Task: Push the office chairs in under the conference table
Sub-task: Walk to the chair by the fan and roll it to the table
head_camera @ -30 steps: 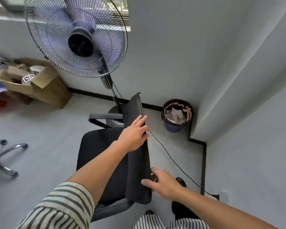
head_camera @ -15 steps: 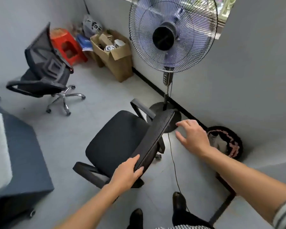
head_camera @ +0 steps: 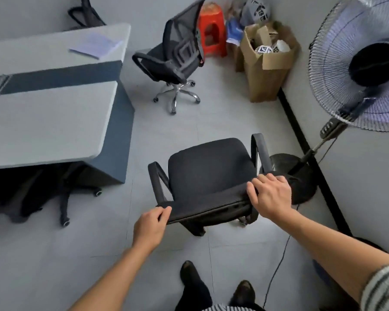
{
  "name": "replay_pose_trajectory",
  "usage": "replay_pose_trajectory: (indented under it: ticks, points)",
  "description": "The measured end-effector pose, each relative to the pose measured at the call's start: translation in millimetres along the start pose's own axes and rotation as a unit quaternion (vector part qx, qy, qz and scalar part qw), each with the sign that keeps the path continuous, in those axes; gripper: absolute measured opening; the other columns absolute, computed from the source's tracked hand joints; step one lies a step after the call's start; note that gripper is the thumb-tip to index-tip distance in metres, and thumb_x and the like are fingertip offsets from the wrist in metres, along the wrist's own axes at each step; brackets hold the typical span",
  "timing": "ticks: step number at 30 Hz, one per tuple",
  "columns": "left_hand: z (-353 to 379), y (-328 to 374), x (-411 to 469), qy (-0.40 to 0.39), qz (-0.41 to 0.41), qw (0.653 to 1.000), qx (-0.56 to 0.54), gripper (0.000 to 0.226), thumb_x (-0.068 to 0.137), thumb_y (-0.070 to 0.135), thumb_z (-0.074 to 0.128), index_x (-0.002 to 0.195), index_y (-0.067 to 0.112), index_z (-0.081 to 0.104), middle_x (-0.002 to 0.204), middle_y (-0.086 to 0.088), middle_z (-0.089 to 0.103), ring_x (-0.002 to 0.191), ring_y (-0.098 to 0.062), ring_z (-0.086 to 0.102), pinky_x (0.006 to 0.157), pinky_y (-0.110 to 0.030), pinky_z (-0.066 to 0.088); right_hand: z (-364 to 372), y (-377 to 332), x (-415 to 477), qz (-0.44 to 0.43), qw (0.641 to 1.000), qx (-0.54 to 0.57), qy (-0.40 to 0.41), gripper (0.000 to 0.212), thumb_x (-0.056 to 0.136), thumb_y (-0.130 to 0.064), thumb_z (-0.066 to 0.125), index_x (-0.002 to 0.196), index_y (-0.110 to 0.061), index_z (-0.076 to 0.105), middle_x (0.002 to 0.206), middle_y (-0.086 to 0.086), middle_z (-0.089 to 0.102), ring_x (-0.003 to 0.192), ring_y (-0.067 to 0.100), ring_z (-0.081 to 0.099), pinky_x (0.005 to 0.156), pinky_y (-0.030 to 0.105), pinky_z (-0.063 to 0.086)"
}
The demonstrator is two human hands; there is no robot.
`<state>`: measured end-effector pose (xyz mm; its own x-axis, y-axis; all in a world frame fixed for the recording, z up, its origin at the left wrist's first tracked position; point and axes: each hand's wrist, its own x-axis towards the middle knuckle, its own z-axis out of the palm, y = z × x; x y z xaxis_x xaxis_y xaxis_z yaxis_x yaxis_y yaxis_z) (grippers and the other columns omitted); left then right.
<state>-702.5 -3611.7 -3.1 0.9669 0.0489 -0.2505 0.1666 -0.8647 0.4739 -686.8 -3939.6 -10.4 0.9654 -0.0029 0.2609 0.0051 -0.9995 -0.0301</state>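
A: Hands?
B: Left hand [head_camera: 149, 227] grips the left end of the backrest [head_camera: 208, 204] top edge, fingers curled round it. Right hand [head_camera: 271, 196] grips the right end, fingers wrapped over the top.
A: Where's the chair?
B: Black office chair [head_camera: 211, 171] is straight ahead of both hands, seat facing away from the person. It stands on the floor, apart from the bench [head_camera: 50, 122] (which is ahead and left of the left hand).
A: Other chairs?
B: Mesh-back chair [head_camera: 177, 57] is well ahead of the hands, out in the open past the bench end. Third chair [head_camera: 43, 189] is far left of the left hand, tucked under the bench.
A: Right side?
B: Fan base [head_camera: 301, 176] is just beyond the right hand, near the armrest. Can't tell if they touch.
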Motion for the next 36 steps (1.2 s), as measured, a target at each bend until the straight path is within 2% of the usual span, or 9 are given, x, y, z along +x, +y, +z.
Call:
replay_pose_trajectory:
  ticks: [3, 6, 10, 13, 18, 25, 30, 36]
  points:
    - [-2.1, -6.3, 17.8, 0.057, -0.001, 0.998, 0.005, 0.048, 0.095, 0.043, 0.040, 0.054, 0.018, 0.032, 0.049, 0.002, 0.041, 0.054, -0.026, 0.045, 0.049, -0.032, 0.028, 5.7, -9.0, 14.4, -0.009, 1.000, -0.003, 0.013, 0.042, 0.093, -0.034, 0.042, 0.059, -0.017, 0.060, 0.059, 0.000, 0.057, 0.059, 0.026, 0.056, 0.062, 0.036, 0.039]
    - [-8.3, -16.7, 41.6, 0.102, 0.026, 0.994, 0.002, 0.044, 0.090, 0.044, 0.036, 0.053, 0.021, 0.028, 0.047, 0.005, 0.037, 0.050, -0.024, 0.042, 0.047, -0.029, 0.024, 12.0, -22.1, 28.0, -0.004, 1.000, 0.000, 0.016, 0.040, 0.092, -0.033, 0.043, 0.058, -0.018, 0.059, 0.059, -0.001, 0.057, 0.059, 0.025, 0.055, 0.062, 0.036, 0.038]
    - [-22.0, -30.3, 88.6, 0.105, 0.052, 0.993, -0.005, 0.046, 0.084, 0.049, 0.030, 0.053, 0.016, 0.039, 0.046, 0.005, 0.039, 0.049, -0.020, 0.041, 0.045, -0.026, 0.024, 22.0, -38.6, 64.8, 0.000, 1.000, -0.001, 0.023, 0.037, 0.089, -0.031, 0.044, 0.057, -0.018, 0.057, 0.059, -0.002, 0.057, 0.058, 0.024, 0.056, 0.061, 0.035, 0.039]
    - [-32.7, -33.1, 120.6, 0.102, 0.044, 0.994, -0.002, 0.048, 0.084, 0.049, 0.034, 0.057, 0.013, 0.050, 0.046, 0.006, 0.040, 0.050, -0.021, 0.044, 0.046, -0.027, 0.029, 29.6, -46.9, 101.2, -0.005, 1.000, -0.003, 0.019, 0.038, 0.089, -0.031, 0.041, 0.059, -0.018, 0.058, 0.060, -0.002, 0.058, 0.060, 0.025, 0.057, 0.063, 0.035, 0.041]
    - [-52.8, -25.7, 169.1, 0.094, 0.020, 0.995, 0.006, 0.038, 0.091, 0.029, 0.051, 0.058, 0.017, 0.038, 0.052, 0.004, 0.038, 0.056, -0.025, 0.040, 0.051, -0.031, 0.027, 44.5, -60.7, 167.4, -0.010, 1.000, -0.004, -0.002, 0.040, 0.089, -0.032, 0.035, 0.061, -0.015, 0.058, 0.063, 0.001, 0.060, 0.064, 0.028, 0.058, 0.066, 0.036, 0.041]
    - [-77.8, -34.1, 244.4, 0.123, -0.007, 0.992, 0.008, 0.033, 0.094, 0.031, 0.043, 0.064, 0.018, 0.035, 0.070, -0.011, 0.059, 0.066, -0.035, 0.051, 0.056, -0.035, 0.037, 74.2, -86.0, 267.9, -0.051, 0.998, -0.004, -0.021, 0.042, 0.090, -0.033, 0.034, 0.066, -0.015, 0.063, 0.069, 0.003, 0.064, 0.068, 0.030, 0.059, 0.068, 0.037, 0.042]
    - [-92.8, -34.1, 297.4, 0.175, -0.002, 0.984, 0.021, 0.038, 0.088, 0.030, 0.033, 0.058, 0.010, 0.047, 0.059, -0.012, 0.059, 0.058, -0.034, 0.052, 0.056, -0.031, 0.031, 103.0, -98.3, 344.7, -0.090, 0.996, -0.003, -0.014, 0.036, 0.090, -0.030, 0.040, 0.062, -0.017, 0.059, 0.066, 0.003, 0.061, 0.066, 0.029, 0.057, 0.067, 0.037, 0.040]
    - [-113.7, -46.3, 373.2, 0.182, -0.041, 0.982, 0.034, 0.045, 0.088, 0.032, 0.025, 0.062, 0.009, 0.054, 0.059, -0.008, 0.060, 0.056, -0.030, 0.054, 0.058, -0.036, 0.044, 132.4, -132.1, 451.5, -0.141, 0.989, 0.046, 0.009, 0.033, 0.088, -0.028, 0.044, 0.058, -0.017, 0.054, 0.060, 0.002, 0.055, 0.061, 0.028, 0.053, 0.063, 0.037, 0.038]
